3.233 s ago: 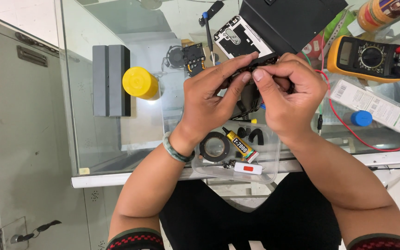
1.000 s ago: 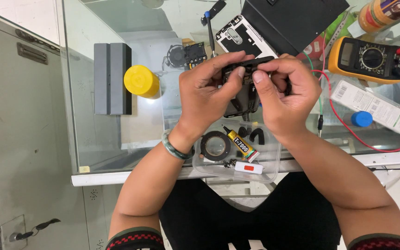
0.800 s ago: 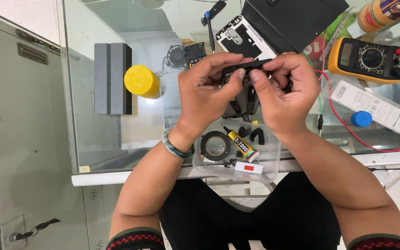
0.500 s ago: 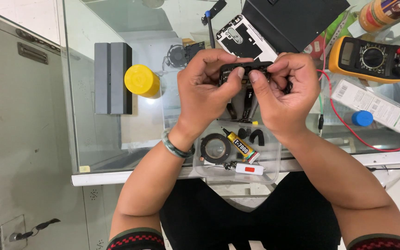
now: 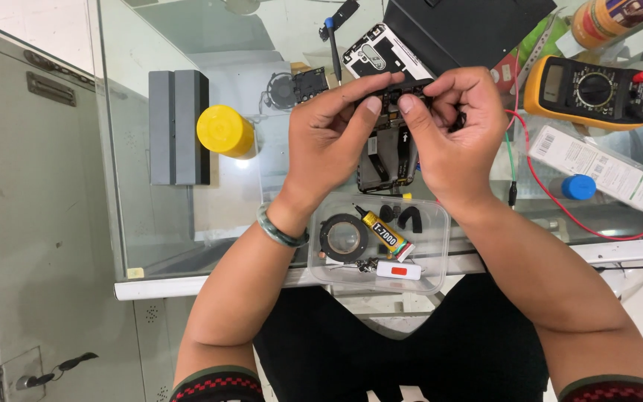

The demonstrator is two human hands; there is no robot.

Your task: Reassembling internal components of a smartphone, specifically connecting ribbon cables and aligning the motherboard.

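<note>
Left hand and right hand pinching a small black part together, clear tray near, yellow-labelled glue tube inside, white labelled box right

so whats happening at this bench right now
A person seated at a glass-topped table pinches a small dark electronic part between the fingertips of both hands, left hand and right hand, above an opened phone body. Just below the hands sits a clear plastic tray with a glue tube and a black ring. A yellow multimeter with red leads lies to the right, a yellow cap to the left.
</note>
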